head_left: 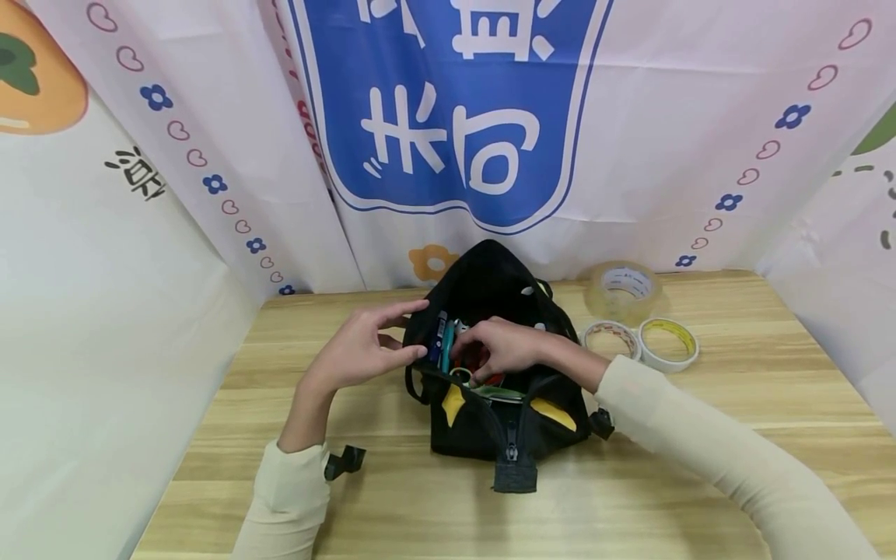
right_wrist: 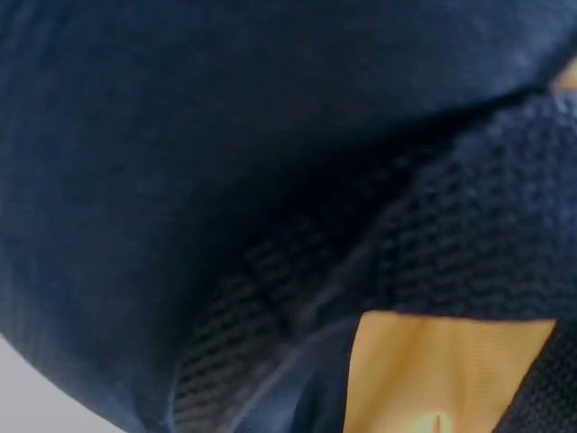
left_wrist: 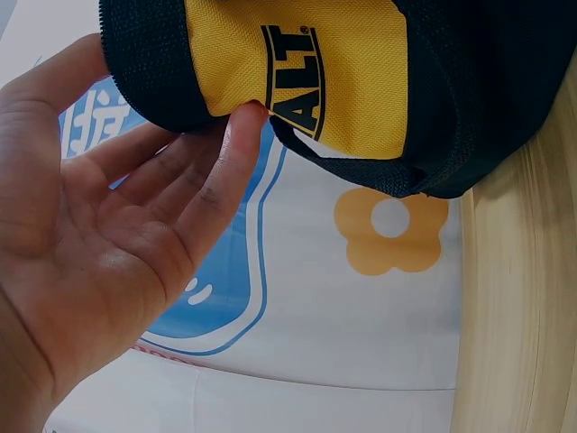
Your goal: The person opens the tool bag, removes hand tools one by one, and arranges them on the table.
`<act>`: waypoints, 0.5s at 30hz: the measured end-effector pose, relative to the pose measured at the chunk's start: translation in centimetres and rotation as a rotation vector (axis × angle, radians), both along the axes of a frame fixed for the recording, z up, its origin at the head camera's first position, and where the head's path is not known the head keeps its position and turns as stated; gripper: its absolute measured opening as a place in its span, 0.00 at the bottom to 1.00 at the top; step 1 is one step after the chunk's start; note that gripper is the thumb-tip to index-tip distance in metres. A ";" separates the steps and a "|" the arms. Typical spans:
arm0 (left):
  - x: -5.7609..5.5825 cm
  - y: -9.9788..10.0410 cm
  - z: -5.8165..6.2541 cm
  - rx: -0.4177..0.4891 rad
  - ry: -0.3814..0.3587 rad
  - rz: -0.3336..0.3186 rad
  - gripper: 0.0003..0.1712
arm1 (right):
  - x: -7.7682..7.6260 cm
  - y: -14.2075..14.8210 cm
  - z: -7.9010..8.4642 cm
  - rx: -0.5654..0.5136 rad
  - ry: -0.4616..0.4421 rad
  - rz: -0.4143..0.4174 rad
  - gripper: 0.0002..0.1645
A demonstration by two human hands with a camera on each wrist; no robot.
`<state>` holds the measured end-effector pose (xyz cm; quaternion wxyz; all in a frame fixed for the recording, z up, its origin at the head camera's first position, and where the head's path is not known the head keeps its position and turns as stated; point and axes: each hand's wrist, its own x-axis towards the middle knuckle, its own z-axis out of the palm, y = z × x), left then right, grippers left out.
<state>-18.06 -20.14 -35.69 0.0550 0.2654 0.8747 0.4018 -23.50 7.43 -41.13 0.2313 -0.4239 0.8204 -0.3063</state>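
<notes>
One black fabric bag with yellow panels [head_left: 462,435] gapes on the pale wood-grain table [head_left: 392,505], slim blue and teal sticks [head_left: 446,348] inside. The right hand [head_left: 505,344] reaches in beside them, fingers bent down; whether they grip anything cannot be told. The left hand [head_left: 364,342] loosely pinches the rim. Searching the contents seems the present step; the next move likely calls for a sure grasp and steadied rim. Three round tape rolls [head_left: 652,295] lie near.
</notes>
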 end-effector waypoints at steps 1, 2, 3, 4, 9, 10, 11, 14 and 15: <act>0.0 0.0 0.0 0.000 0.000 -0.001 0.37 | 0.0 0.0 -0.1 -0.004 -0.001 0.002 0.24; 0.0 0.0 0.0 0.001 0.000 -0.002 0.38 | 0.0 -0.1 -0.2 -0.007 0.001 0.004 0.23; 0.0 0.0 0.0 0.001 0.001 -0.003 0.38 | 0.0 -0.1 -0.3 -0.010 0.002 0.006 0.23; 0.0 0.0 0.0 0.002 0.003 -0.003 0.38 | 0.1 -0.1 -0.4 -0.012 0.004 0.005 0.22; 0.0 0.0 -0.1 0.004 0.008 -0.006 0.37 | 0.1 -0.5 -0.9 0.024 0.029 0.006 0.19; 0.0 0.0 -0.1 0.004 0.008 -0.007 0.37 | 0.1 -0.5 -1.0 0.035 0.039 0.008 0.19; 0.0 0.0 -0.1 0.004 0.009 -0.007 0.37 | 0.1 -0.6 -1.1 0.045 0.050 0.013 0.19; 0.0 0.0 -0.1 0.002 0.010 -0.006 0.37 | 0.1 -0.8 -1.3 0.061 0.073 0.020 0.19; 0.0 0.0 -0.1 0.001 0.010 -0.006 0.37 | 0.0 -0.8 -1.3 0.063 0.076 0.021 0.19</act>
